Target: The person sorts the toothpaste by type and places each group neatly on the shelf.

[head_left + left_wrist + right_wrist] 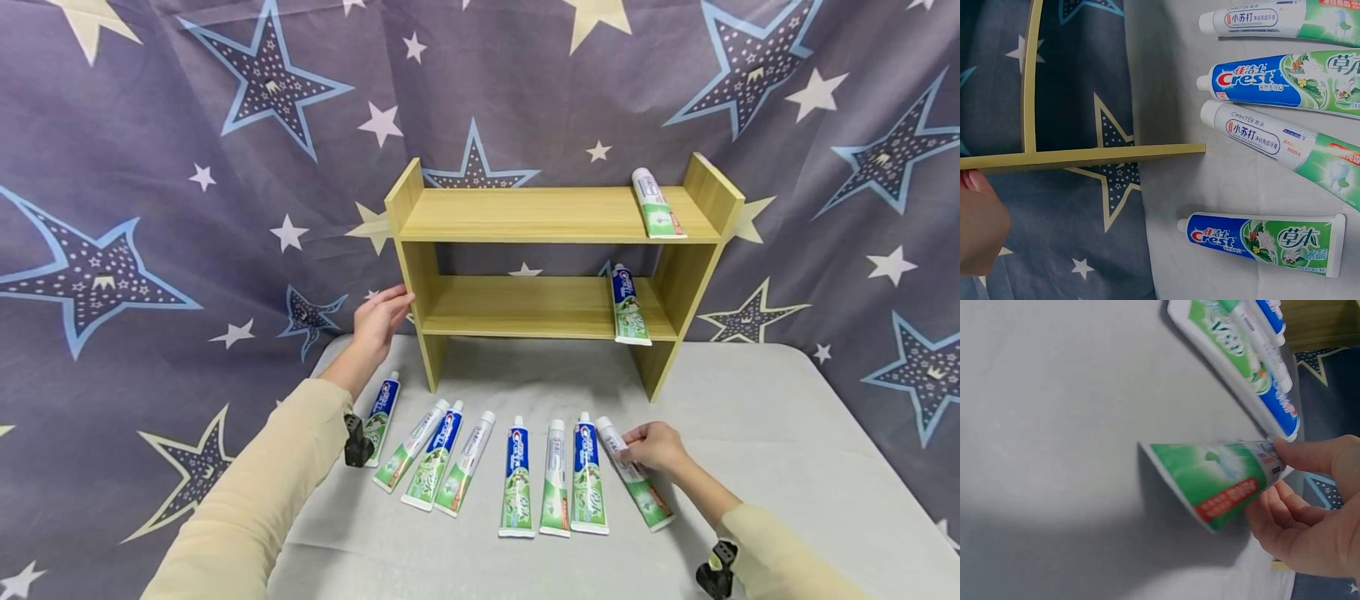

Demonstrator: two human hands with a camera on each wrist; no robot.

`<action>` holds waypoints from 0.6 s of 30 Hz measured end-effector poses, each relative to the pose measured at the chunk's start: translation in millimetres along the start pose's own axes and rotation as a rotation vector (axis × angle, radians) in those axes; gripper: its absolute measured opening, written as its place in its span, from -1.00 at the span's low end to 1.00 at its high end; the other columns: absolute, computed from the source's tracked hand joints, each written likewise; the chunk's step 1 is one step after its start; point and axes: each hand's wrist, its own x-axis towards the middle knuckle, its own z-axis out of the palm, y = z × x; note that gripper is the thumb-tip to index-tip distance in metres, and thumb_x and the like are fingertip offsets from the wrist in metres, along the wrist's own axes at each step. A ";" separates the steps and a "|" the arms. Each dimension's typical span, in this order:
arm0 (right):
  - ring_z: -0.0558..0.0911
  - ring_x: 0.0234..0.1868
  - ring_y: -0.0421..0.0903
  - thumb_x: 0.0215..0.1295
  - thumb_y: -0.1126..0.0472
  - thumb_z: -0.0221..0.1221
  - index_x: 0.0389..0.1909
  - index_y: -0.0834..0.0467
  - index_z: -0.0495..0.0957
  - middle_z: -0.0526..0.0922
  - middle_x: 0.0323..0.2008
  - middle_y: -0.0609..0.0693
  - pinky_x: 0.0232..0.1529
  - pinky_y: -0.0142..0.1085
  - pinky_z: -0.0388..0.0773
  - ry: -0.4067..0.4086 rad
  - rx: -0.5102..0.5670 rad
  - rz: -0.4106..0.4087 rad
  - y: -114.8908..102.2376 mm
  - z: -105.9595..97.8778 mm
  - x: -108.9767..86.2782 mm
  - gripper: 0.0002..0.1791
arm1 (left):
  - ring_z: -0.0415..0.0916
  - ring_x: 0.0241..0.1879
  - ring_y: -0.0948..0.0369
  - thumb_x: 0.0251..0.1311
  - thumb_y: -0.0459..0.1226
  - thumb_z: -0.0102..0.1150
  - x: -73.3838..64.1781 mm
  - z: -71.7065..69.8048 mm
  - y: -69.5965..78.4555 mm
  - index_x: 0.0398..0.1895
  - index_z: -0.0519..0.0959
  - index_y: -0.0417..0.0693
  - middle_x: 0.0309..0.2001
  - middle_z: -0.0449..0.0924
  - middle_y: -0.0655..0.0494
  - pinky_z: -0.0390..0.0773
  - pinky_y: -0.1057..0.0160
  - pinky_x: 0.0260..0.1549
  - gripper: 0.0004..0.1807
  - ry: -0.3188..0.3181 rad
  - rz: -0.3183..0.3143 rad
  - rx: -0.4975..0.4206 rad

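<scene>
My right hand point(657, 447) pinches a white and green toothpaste tube point(1222, 478) between thumb and fingers, at the right end of a row on the table. In the right wrist view its flat end is tilted towards the camera, with a shadow below. My left hand point(381, 319) touches the left side panel of a wooden two-tier shelf point(517, 215), fingers fairly straight. A white and green tube point(654, 204) lies on the upper board at the right. On the lower board, also at the right, is a blue and green Crest tube point(628, 307).
Several toothpaste tubes lie in the row, among them a Crest tube point(588, 475) beside the held one and another Crest tube point(1263, 244) near my left forearm. The grey-covered table point(795, 467) ends at a star-patterned curtain point(525, 100) behind the shelf.
</scene>
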 end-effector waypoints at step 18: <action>0.46 -0.65 -0.33 0.10 0.35 0.30 -0.07 0.52 0.48 0.53 -0.57 -0.12 -0.56 -0.53 0.58 -0.166 0.259 0.033 -47.2 -36.6 -10.3 -0.58 | 0.66 -0.42 0.40 0.14 -0.53 0.18 1.8 1.3 -0.1 0.23 0.43 -0.30 -0.45 0.67 0.27 0.59 0.40 0.11 -0.47 0.015 -0.028 -0.054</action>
